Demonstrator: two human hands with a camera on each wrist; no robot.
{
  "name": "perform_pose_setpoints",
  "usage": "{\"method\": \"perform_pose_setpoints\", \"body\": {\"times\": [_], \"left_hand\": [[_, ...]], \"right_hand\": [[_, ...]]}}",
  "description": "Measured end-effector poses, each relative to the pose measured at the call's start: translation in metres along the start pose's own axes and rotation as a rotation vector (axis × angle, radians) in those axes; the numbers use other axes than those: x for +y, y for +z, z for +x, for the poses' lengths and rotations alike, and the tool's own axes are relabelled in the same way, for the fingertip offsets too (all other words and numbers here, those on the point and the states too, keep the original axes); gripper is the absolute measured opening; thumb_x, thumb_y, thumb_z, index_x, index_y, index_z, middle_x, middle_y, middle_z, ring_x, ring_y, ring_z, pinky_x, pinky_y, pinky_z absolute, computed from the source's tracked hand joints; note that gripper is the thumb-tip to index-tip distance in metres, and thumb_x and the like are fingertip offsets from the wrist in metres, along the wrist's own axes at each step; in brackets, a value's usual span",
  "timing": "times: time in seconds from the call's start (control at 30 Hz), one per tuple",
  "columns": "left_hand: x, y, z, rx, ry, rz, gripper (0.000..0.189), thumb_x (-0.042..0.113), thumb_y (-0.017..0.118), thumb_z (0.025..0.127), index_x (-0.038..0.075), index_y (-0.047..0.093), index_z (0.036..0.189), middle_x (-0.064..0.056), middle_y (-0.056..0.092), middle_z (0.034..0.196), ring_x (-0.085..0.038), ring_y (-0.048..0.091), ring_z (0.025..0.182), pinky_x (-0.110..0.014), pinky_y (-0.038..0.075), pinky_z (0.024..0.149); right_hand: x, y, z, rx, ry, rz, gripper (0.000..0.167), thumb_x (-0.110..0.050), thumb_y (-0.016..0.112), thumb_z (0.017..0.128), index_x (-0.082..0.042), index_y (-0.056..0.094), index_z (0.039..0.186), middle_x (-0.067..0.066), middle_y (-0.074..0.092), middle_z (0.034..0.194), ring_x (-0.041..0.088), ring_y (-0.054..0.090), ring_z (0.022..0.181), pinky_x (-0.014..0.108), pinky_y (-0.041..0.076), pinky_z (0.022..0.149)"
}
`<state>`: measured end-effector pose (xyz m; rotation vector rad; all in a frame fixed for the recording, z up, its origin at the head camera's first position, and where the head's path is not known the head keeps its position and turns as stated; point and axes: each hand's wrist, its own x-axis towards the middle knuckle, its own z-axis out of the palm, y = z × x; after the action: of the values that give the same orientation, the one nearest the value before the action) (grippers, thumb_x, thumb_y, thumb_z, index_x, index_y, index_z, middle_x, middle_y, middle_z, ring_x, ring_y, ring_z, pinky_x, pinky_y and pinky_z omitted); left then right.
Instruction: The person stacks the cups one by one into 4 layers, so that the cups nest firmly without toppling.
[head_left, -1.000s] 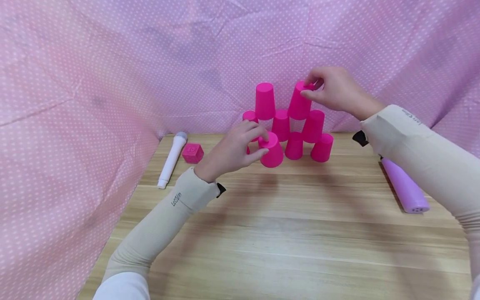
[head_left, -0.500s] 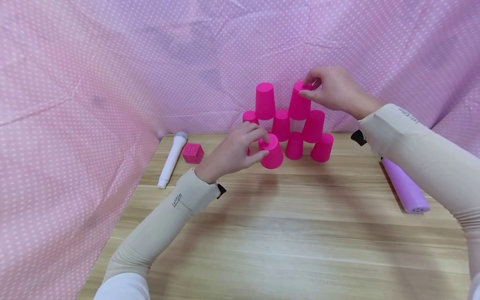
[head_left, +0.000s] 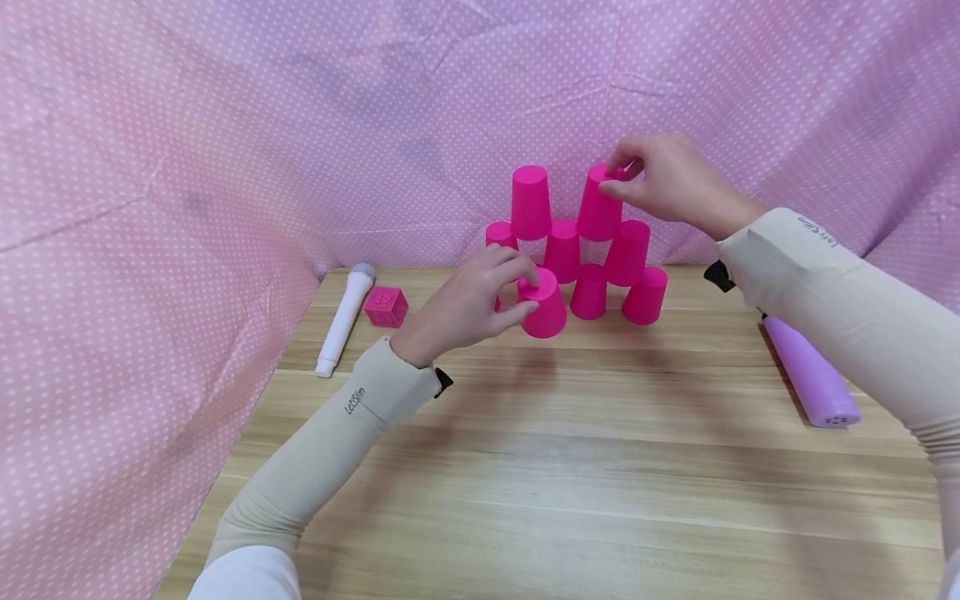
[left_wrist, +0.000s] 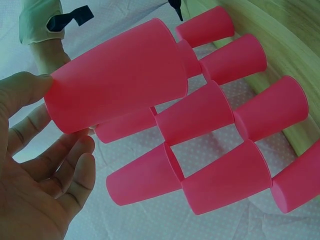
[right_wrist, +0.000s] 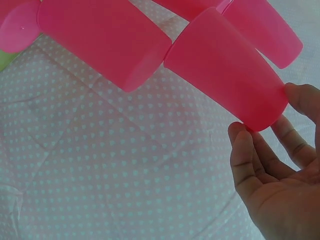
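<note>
Front cup [head_left: 546, 317] hangs from pinching left hand [head_left: 476, 293]; right hand [head_left: 669, 179] pinches top-right cup [head_left: 598, 210].

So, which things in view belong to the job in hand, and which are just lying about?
In the job:
Front pink cup, in the left grip
Top-right pink cup, in the right grip
Stacked pink cups

Lying about:
White microphone
Pink cube
Purple tapered object

Bright head view, soft shadows and pale glare on the table [head_left: 555, 483]; dimmer wrist views
</note>
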<state>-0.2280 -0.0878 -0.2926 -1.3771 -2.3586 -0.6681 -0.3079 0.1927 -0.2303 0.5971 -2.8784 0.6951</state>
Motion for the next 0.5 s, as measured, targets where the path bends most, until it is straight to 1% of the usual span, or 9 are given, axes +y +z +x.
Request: {"method": "perform_pose_setpoints", "body": {"times": [0.2, 0.5], "left_hand": [[0.0002, -0.0016, -0.0006, -0.007, -0.023, -0.005, 0.029, 0.017, 0.078, 0.078, 0.009, 0.061, 0.099, -0.002, 0.056, 0.099, -0.015, 0.050, 0.089, -0.026, 0.044, 0.076], [0.0005, -0.0021, -0.0005, -0.008, -0.027, -0.007, 0.030, 0.017, 0.079, 0.077, 0.009, 0.061, 0.099, -0.002, 0.055, 0.098, -0.012, 0.048, 0.089, -0.026, 0.044, 0.077]], "right_hand": [[0.0010, -0.0002, -0.0005, 0.000, -0.006, 0.005, 0.038, -0.032, 0.064, 0.090, -0.005, 0.058, 0.116, 0.015, 0.059, 0.110, 0.031, 0.054, 0.102, 0.045, 0.047, 0.084], [0.0012, -0.0003, -0.0012, -0.016, 0.013, 0.017, 0.039, -0.033, 0.065, 0.089, -0.007, 0.057, 0.117, 0.014, 0.057, 0.112, 0.031, 0.053, 0.103, 0.046, 0.048, 0.083]]}}
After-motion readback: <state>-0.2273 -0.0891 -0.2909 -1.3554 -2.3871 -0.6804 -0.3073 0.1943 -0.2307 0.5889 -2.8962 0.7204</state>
